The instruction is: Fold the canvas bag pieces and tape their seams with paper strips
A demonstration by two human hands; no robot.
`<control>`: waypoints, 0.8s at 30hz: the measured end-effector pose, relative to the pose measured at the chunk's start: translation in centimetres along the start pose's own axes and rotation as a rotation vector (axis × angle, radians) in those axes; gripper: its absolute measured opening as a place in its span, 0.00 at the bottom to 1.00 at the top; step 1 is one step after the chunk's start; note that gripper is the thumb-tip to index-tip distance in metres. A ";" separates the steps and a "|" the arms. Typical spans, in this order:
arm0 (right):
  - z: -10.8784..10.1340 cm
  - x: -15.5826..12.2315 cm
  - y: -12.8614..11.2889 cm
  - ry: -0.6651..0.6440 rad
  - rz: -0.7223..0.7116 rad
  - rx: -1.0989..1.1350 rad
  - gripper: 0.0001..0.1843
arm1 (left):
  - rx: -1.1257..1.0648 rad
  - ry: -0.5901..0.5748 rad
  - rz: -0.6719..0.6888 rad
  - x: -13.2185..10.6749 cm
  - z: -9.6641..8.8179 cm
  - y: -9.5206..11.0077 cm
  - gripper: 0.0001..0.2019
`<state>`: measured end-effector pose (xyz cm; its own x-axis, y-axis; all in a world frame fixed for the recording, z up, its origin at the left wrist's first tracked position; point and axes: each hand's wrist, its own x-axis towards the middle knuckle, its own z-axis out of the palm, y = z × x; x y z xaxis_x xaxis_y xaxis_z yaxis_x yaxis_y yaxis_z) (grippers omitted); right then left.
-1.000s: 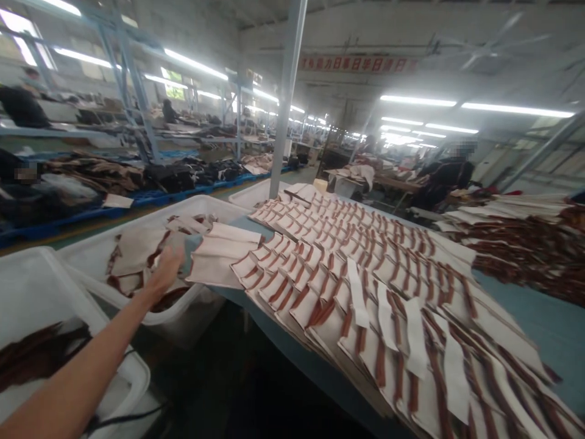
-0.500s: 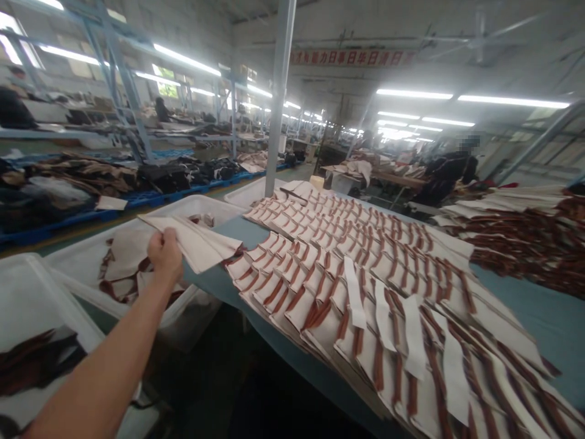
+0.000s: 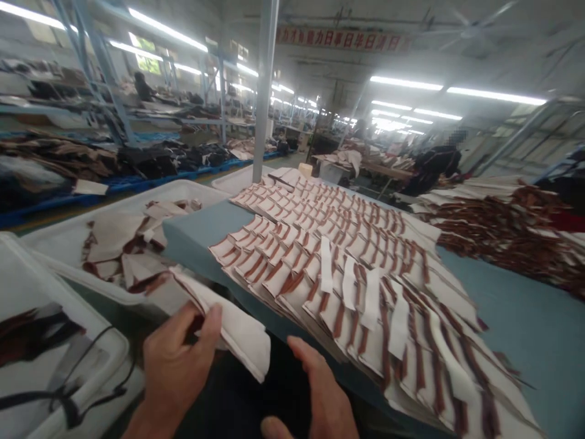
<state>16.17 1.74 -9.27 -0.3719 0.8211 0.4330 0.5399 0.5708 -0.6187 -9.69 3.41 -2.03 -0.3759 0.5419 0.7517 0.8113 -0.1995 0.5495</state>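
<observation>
My left hand (image 3: 176, 360) grips a small stack of beige fabric pieces (image 3: 228, 323) with brown trim, held low in front of me beside the table's near corner. Just to its right, my right hand (image 3: 315, 390) is open with fingers spread, close to the stack's white end but apart from it. On the blue-grey table (image 3: 525, 317) lie many overlapped rows of the same beige-and-brown pieces (image 3: 329, 256), some topped with white strips (image 3: 350, 283).
A white bin (image 3: 68, 244) at left holds loose fabric pieces (image 3: 123, 244); another white bin (image 3: 27, 341) stands at lower left with a black cable. More pieces are piled at the right (image 3: 503, 225). A steel post (image 3: 262, 91) rises behind. A person in dark clothes (image 3: 432, 167) stands far back.
My left hand has drawn the fabric stack from above the bin down and toward me. My right hand has come into view below it. The camera tilted down and left.
</observation>
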 end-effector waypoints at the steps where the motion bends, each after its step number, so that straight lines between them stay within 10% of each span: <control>1: 0.4 0.4 -0.5 0.022 -0.135 -0.072 0.53 | -0.022 -0.023 0.034 -2.2 0.3 1.4 0.17; 9: -1.6 -1.7 -0.7 -0.096 -0.041 -0.055 0.22 | -0.182 -0.324 0.164 -12.4 2.2 8.8 0.12; 16: -6.9 -5.3 -0.4 -0.250 0.221 0.192 0.19 | -0.233 -0.387 0.018 -12.8 0.1 6.8 0.03; 24: -6.7 -7.8 0.4 -0.033 0.015 0.045 0.17 | -0.236 -0.528 0.049 -14.3 0.1 7.0 0.04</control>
<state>24.35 -4.51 -8.49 -0.3891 0.8287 0.4024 0.5110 0.5576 -0.6542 1.44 -5.69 -8.97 -0.0168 0.8489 0.5283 0.6774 -0.3790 0.6305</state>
